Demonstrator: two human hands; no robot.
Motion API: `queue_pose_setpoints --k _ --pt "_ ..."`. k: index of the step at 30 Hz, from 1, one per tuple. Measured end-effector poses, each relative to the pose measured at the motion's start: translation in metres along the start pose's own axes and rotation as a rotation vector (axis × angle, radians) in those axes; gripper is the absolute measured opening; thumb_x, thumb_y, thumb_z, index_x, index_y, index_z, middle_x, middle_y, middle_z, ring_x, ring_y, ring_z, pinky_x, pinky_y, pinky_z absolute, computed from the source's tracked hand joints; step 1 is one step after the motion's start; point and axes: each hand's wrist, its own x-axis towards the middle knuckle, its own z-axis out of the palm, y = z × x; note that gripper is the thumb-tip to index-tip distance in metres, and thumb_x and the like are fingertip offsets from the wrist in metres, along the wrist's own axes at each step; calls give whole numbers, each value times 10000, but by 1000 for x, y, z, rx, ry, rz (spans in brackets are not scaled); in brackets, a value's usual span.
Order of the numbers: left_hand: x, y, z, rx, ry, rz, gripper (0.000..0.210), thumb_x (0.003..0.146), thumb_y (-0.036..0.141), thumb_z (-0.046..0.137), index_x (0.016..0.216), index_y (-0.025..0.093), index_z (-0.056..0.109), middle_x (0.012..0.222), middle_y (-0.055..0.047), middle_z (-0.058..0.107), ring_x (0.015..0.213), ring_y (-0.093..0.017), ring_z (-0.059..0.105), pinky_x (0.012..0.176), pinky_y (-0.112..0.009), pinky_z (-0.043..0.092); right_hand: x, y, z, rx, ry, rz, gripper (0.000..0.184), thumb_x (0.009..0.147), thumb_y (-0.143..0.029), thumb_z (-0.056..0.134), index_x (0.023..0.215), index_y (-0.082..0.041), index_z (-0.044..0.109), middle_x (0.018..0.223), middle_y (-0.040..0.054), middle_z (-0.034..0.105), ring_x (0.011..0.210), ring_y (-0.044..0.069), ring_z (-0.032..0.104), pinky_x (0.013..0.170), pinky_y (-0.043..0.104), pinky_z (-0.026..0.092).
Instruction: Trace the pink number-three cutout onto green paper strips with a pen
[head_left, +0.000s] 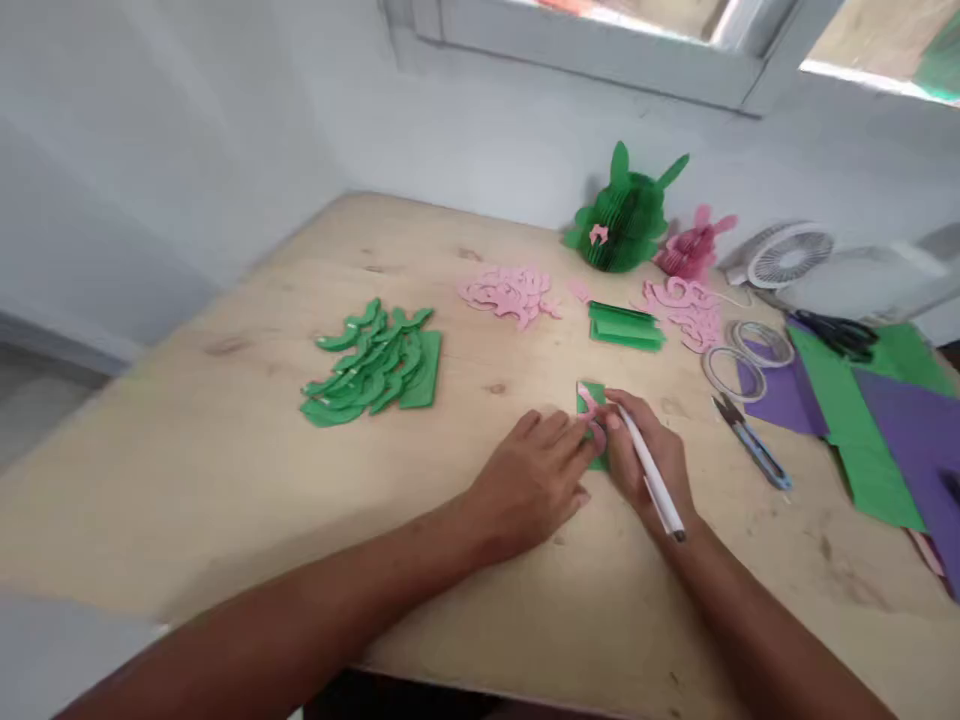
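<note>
A small green paper piece (pixel 596 462) lies on the table with a pink curled paper cutout (pixel 587 399) on top of it. My left hand (pixel 534 480) rests flat over their left side, its fingers stretched out and the tips touching the cutout. In my right hand (pixel 652 450) is a white pen (pixel 651 475), pinched near its tip. The pen's tip is hidden behind my fingers at the right edge of the green piece. The pen's back end slants down toward my right wrist.
Green curved cutouts (pixel 367 365) are heaped at left. Pink cutouts (pixel 506 290) lie at the back, near folded green paper (pixel 626 327) and a green paper rabbit (pixel 621 225). To the right are tape rolls (pixel 735 373), thread snips (pixel 754 443), black scissors (pixel 836 333), purple sheets (pixel 911 425) and a fan (pixel 791 255).
</note>
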Motion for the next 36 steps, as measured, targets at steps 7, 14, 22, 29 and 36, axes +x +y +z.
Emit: queue_pose_setpoints --k 7,14,22,29,36 --pt "-1 -1 1 -1 21 10 412 916 324 483 1292 155 476 1377 -131 467 1207 -298 444 996 -469 353 2 -2 1 27 17 -20 270 938 -313 442 1152 -217 575 969 39 737 853 195 689 760 316 527" --pt "-1 -2 2 -4 42 15 416 908 326 497 1287 154 474 1348 -128 490 1200 -296 443 990 -464 355 2 -1 1 1 17 -36 255 940 -293 442 1147 -226 575 944 22 739 834 184 690 737 295 522" --pt "-1 -2 2 0 40 17 416 906 331 501 1283 156 479 1351 -128 486 1200 -297 444 986 -462 360 2 -2 0 -21 17 -33 259 932 -292 448 1146 -225 579 945 20 740 821 187 692 729 298 525" --pt "0 -1 2 -5 28 14 409 915 317 477 1287 146 481 1359 -136 475 1197 -299 449 991 -470 360 1 -3 0 -27 58 -100 268 935 -296 451 1162 -227 577 1009 34 732 879 189 689 779 308 521" --pt "0 -2 2 -14 31 16 417 915 337 488 1285 146 481 1334 -141 488 1200 -298 446 989 -466 363 2 -1 0 -99 5 -160 283 941 -303 438 1158 -212 595 1001 45 733 880 194 681 818 329 511"
